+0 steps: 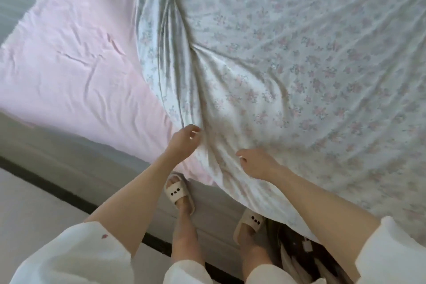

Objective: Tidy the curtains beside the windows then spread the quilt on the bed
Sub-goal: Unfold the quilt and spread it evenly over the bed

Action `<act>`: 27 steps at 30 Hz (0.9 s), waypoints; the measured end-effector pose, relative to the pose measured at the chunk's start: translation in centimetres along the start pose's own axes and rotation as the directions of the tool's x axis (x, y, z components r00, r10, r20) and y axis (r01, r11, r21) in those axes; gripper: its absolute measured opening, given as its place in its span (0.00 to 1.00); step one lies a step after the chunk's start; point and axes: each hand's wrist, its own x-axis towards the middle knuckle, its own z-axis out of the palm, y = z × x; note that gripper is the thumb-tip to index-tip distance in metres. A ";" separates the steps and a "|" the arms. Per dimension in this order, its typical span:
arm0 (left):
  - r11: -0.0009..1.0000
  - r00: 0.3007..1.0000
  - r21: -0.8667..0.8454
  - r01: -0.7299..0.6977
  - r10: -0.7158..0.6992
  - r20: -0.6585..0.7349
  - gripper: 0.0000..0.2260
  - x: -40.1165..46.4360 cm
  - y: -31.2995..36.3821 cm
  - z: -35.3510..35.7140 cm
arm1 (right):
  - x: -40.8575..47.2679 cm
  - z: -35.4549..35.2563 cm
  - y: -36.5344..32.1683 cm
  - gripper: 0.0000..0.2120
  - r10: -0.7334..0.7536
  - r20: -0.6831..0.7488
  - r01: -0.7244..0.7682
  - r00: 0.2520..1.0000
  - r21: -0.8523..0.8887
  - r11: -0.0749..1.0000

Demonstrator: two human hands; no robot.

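Both hands, the left hand and right hand, are pinching the floral quilt at its near edge; it is covering only part of the bed, so spreading is still underway.

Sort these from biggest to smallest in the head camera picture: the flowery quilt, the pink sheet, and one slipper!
1. Flowery quilt, filling most of the picture.
2. Pink sheet, the uncovered part at the left.
3. Slipper, far smaller than both.
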 end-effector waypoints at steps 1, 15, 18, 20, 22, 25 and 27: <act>1.000 0.999 -0.002 0.012 -0.012 -0.042 0.12 0.8 -0.5 -1.9 | 0.9 -0.9 -1.7 0.19 -0.006 -0.058 0.008 0.998 0.037 0.999; 0.994 0.996 0.089 -0.070 0.074 -0.039 0.16 9.2 -4.4 -26.9 | 12.1 -13.7 -25.3 0.20 0.121 -0.408 0.056 0.905 0.397 0.916; 0.992 0.992 0.064 -0.105 0.108 -0.058 0.16 11.7 -3.7 -28.4 | 14.1 -15.5 -26.8 0.21 0.139 -0.421 0.064 0.896 0.433 0.899; 0.991 0.989 0.050 -0.124 0.128 -0.074 0.16 13.1 -3.2 -28.6 | 15.3 -16.1 -26.9 0.21 0.160 -0.431 0.048 0.888 0.433 0.900; 0.991 0.988 0.040 -0.130 0.133 -0.074 0.16 14.8 -2.3 -28.9 | 17.2 -17.0 -26.8 0.21 0.174 -0.461 0.046 0.870 0.427 0.903; 0.988 0.985 0.059 -0.144 0.149 -0.088 0.17 17.8 -0.9 -29.5 | 20.2 -18.7 -26.5 0.21 0.190 -0.495 0.065 0.848 0.452 0.890; 0.986 0.982 0.079 -0.146 0.154 -0.110 0.17 20.3 0.2 -30.0 | 22.3 -20.1 -26.3 0.21 0.187 -0.508 0.091 0.841 0.472 0.877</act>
